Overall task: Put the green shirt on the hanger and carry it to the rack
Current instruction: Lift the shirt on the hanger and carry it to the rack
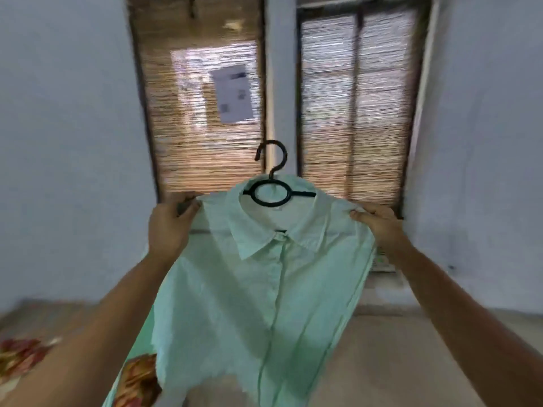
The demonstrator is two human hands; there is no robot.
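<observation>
A pale green collared shirt (264, 289) hangs in front of me on a black hanger (271, 193), whose hook and ring stick out above the collar. My left hand (169, 227) grips the shirt's left shoulder, over the hanger's end. At the other shoulder, my right hand (376, 223) pinches the fabric the same way. The shirt is buttoned and faces me, held up at chest height. The hanger's arms are hidden inside the shirt. No rack is in view.
Two windows with bamboo blinds (205, 127) fill the wall ahead, with a paper sheet (233, 94) stuck on the left one. A floral cloth (20, 356) lies at lower left. Bare floor (396, 362) stretches to the right.
</observation>
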